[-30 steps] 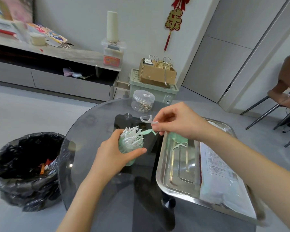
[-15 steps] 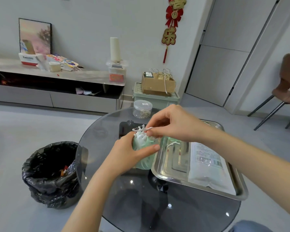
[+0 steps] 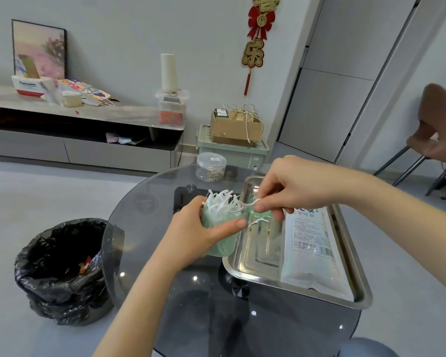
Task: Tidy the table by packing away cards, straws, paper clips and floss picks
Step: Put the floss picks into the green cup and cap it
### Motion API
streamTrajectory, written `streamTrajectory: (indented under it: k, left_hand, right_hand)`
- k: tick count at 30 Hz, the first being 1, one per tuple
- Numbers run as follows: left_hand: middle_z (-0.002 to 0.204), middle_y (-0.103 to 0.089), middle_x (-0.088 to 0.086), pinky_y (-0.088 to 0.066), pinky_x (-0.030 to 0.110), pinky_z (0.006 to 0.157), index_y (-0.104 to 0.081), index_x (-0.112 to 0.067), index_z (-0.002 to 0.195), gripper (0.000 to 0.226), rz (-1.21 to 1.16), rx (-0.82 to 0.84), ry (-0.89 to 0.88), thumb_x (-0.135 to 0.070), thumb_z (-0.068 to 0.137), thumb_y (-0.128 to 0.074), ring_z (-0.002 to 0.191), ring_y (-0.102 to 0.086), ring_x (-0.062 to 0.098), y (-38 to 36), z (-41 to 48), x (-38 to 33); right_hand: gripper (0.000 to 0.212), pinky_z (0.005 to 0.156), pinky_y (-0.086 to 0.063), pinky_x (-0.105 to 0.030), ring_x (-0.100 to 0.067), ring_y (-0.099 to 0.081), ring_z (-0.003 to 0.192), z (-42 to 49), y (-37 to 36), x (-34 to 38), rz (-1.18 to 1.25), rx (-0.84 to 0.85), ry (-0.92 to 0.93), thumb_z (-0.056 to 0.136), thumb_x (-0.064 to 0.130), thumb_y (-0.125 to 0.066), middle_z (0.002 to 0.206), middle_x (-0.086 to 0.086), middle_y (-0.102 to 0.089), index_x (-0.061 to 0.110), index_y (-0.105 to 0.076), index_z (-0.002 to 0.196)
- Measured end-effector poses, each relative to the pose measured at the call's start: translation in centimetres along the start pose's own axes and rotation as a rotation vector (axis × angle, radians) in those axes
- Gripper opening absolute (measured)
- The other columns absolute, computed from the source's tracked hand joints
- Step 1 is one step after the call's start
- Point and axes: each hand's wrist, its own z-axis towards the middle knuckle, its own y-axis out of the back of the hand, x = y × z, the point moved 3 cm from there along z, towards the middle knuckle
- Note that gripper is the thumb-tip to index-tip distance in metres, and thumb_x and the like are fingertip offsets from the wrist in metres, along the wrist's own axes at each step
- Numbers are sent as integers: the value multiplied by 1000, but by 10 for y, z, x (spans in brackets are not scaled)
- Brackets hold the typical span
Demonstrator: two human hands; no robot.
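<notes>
- Crowding at the mouth is your main risk. The green container (image 3: pixel 220 235), at mid-frame, is packed with floss picks (image 3: pixel 222 202) whose heads stand above its rim. Pushing one more in could lever others out onto the glass table (image 3: pixel 191 305).
- Your left hand (image 3: pixel 198 228) has fingers and thumb curled round the container's wall. The wall looks soft, so a harder squeeze might buckle it and spill the bundle.
- Your right hand (image 3: pixel 294 186), just right of centre, pinches the held pick (image 3: pixel 245 206) by its handle between thumb and forefinger, with its head touching the bundle. So thin a pinch could let it twist or slip, and it would drop into the steel tray (image 3: pixel 289 289).
- A loose pick (image 3: pixel 258 221) lies in the tray just below your right hand. White on shiny metal, it is easy to miss.
- The tray's near corner, at lower right, seems to reach past the table's edge. A knock from your right forearm might tip it.
- Your left hand covers most of the container, so you cannot tell whether it rests on the glass or is lifted.
- A green shape (image 3: pixel 260 215) under your right fingers may be a lid, but that is unclear.
- The packet (image 3: pixel 312 253) in the tray has print too small to read, and it may hold the straws.
- The clear jar (image 3: pixel 211 167), upper centre of the table, appears to hold paper clips.
- No cards can be made out.
</notes>
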Motion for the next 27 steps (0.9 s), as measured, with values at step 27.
streamTrajectory:
  k: [27]
  left_hand:
    - [88, -55, -9, -48, 29, 68, -48, -16, 100, 60, 75, -158, 157, -54, 64, -78, 83, -55, 11, -16, 10, 7]
  right_hand:
    - [16, 64, -45, -8, 4, -60, 72, 24, -25, -65, 278, -475, -85, 90, 18, -62, 88, 12, -69, 22, -72, 101]
